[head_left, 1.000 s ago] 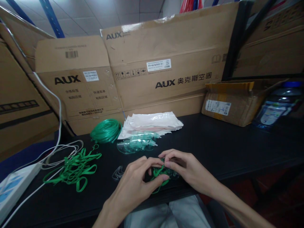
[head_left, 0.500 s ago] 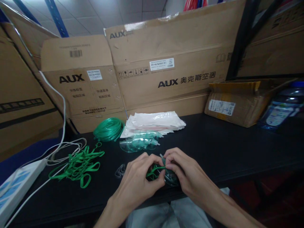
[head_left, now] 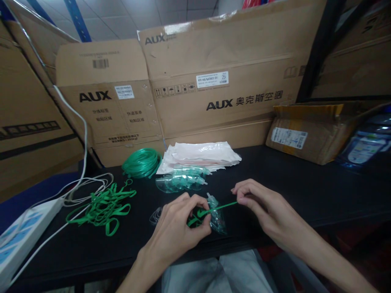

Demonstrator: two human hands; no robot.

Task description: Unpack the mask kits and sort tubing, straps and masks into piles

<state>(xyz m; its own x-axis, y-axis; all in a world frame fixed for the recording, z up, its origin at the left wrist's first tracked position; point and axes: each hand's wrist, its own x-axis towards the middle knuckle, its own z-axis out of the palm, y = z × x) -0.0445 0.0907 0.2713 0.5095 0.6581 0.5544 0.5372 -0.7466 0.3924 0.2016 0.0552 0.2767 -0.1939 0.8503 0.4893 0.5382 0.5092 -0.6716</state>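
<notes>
A green elastic strap (head_left: 225, 206) is stretched between my two hands. My left hand (head_left: 187, 217) pinches it near a gathered loop, with thumb and forefinger closed. My right hand (head_left: 258, 203) pinches the other end, off to the right. Below the strap a clear greenish plastic mask (head_left: 217, 219) lies on the black table, partly hidden behind my left fingers. Further back, several similar masks (head_left: 181, 182) lie nested together. A tangle of green straps (head_left: 105, 209) rests to the left, and thin metal wires (head_left: 155, 215) show beside my left hand.
Behind the masks are a stack of white packets (head_left: 201, 154) and a coil of green tubing (head_left: 142, 162). A white power strip (head_left: 29, 236) with cables is at left. Large cardboard boxes (head_left: 226, 53) stand along the back; an open box (head_left: 301, 134) and a blue bottle (head_left: 366, 140) are right.
My right hand has moved right, away from my left, drawing the green strap out straight. My left hand stays nearly in place. The mask beneath is more exposed.
</notes>
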